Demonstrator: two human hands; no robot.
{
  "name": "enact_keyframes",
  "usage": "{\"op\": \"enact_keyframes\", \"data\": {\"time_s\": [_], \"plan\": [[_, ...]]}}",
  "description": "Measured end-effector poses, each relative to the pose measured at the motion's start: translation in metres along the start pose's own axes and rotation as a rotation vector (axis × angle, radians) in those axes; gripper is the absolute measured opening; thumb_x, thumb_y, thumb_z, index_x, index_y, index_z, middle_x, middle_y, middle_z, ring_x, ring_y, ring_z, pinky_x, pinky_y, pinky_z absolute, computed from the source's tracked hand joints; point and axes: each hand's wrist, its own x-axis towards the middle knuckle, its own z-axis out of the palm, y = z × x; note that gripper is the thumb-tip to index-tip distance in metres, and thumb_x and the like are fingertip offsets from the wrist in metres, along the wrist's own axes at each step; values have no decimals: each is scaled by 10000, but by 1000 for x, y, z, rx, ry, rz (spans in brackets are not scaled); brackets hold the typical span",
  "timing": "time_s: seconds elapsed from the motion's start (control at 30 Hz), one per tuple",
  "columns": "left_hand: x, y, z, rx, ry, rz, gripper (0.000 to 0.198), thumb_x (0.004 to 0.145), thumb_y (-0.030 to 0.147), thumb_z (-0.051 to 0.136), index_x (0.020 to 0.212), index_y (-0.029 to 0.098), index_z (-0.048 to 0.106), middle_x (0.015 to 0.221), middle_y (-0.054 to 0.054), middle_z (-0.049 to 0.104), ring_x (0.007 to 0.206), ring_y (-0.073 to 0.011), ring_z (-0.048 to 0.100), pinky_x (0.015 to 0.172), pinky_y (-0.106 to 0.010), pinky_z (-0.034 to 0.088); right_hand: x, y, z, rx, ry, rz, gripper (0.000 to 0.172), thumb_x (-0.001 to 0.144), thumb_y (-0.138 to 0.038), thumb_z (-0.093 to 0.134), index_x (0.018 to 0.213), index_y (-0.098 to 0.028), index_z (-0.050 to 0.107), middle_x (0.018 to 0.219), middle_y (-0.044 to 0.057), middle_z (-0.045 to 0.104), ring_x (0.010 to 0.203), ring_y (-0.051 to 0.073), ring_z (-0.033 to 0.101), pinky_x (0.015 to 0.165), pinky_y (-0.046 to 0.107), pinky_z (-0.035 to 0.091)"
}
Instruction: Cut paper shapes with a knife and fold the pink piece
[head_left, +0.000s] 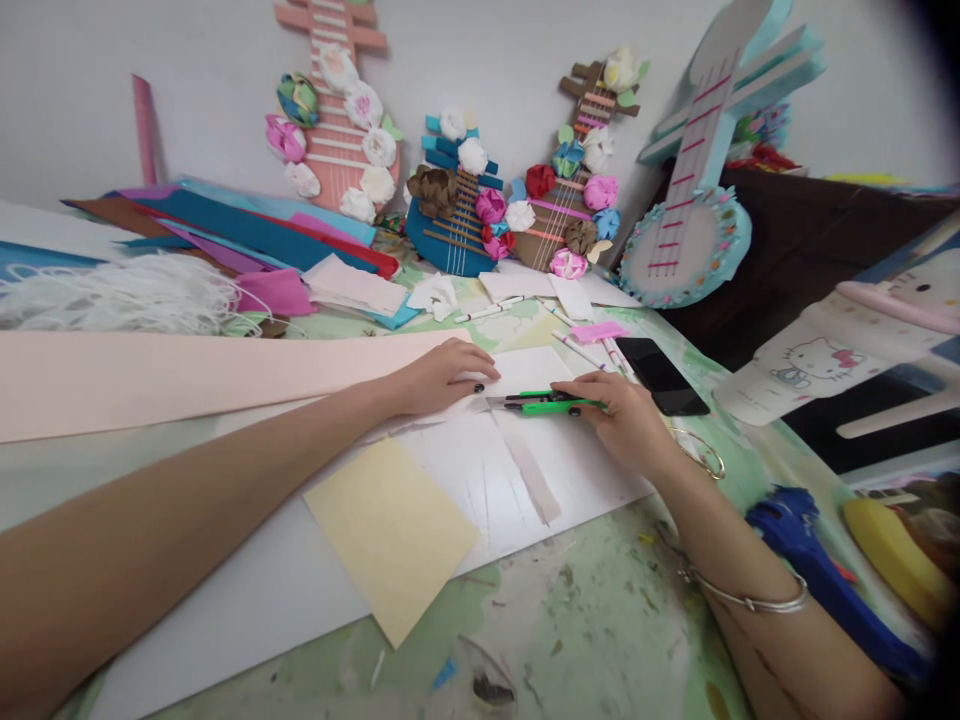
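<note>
My right hand [626, 415] grips a green utility knife [547, 402], its blade out and pointing left towards my other hand. With fingers stretched out, my left hand [442, 378] lies on the right end of a long pale pink sheet [187, 375]. The blade tip is close to that sheet's edge; whether it touches is hard to see. Under both hands is a large white board [255, 590]. A narrow pinkish strip [531, 475] lies on the board below the knife. A square of yellow paper [394, 540] rests nearer to me.
Decorated paper lutes [457, 215] stand against the wall behind. White string [127, 290] and coloured sheets lie at the back left. To the right are a phone [664, 375], a gold bangle [697, 453], a large cup [817, 350] and a blue tool [832, 570].
</note>
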Motion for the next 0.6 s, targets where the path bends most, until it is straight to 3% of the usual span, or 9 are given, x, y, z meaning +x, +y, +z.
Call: {"op": "enact_keyframes", "data": {"time_s": [0.6], "plan": [[-2, 0, 0, -28, 3, -27, 269, 905, 179, 479, 1086, 230, 672, 1217, -62, 631, 1141, -209, 531, 998, -384, 382, -7, -4, -10, 60, -33, 118, 440, 741, -7, 565, 1034, -277, 753, 1032, 22, 734, 991, 244, 647, 847, 367, 457]]}}
